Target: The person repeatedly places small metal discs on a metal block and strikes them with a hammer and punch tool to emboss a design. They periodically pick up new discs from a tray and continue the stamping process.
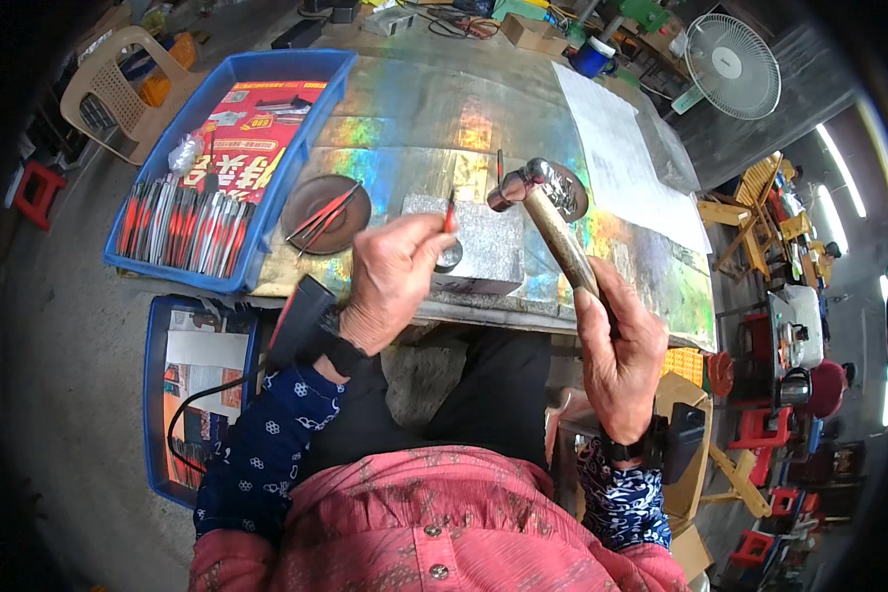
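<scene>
My left hand [393, 276] pinches a slim red tool with a dark pointed tip [451, 213], held upright above a grey metal block [493, 247]. Most of the tool is hidden by the fingers. A small round dark piece [449, 259] lies on the block beside these fingertips. In my right hand [622, 360] is a hammer [560, 242], gripped by its wooden handle. Its shiny head is raised at the block's right, apart from the red tool. Left of the block, a brown bowl [301, 189] holds a few similar slim red-and-grey tools [328, 219].
A blue tray [237, 64] on the left holds many slim red-and-silver tools; a second blue bin [154, 395] sits below it. Behind the hammer is a round dish [574, 202]. White sheets [617, 138] cover the table's right side. A fan [728, 64] stands far right.
</scene>
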`<state>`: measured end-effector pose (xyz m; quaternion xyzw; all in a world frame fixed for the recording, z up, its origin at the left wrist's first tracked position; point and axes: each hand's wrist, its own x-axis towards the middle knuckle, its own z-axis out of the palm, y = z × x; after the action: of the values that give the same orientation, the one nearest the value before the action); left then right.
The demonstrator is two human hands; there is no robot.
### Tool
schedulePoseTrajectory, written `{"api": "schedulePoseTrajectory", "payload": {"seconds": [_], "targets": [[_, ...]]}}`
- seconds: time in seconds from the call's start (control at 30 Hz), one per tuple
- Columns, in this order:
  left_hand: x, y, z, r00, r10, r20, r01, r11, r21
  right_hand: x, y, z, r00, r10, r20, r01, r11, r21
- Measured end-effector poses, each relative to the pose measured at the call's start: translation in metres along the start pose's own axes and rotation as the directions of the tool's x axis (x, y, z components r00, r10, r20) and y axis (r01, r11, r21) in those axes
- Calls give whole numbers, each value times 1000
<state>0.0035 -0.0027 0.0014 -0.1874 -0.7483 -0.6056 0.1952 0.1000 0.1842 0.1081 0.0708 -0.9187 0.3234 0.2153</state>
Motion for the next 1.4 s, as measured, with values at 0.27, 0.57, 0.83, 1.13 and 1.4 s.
{"api": "schedulePoseTrajectory", "payload": {"seconds": [0.27, 0.57, 0.83, 1.13, 1.4], "targets": [[13, -8, -32, 931, -337, 143, 360, 775, -519, -12, 40, 36, 997, -39, -60, 29, 987, -157], [3, -14, -59, 885, -448, 126, 433, 693, -576, -23, 66, 74, 995, -85, -59, 54, 915, -400], [0, -35, -90, 980, -199, -21, 197, 933, 301, -32, 70, 94, 999, 19, 28, -8, 937, -350], [-1, -62, -90, 976, -1, 216, -184, 516, 836, -30, 67, 98, 995, 65, 75, -41, 957, -288], [0, -68, -79, 975, -29, 222, -184, 457, 870, -32, 66, 99, 992, 108, 69, -84, 954, -286]]}}
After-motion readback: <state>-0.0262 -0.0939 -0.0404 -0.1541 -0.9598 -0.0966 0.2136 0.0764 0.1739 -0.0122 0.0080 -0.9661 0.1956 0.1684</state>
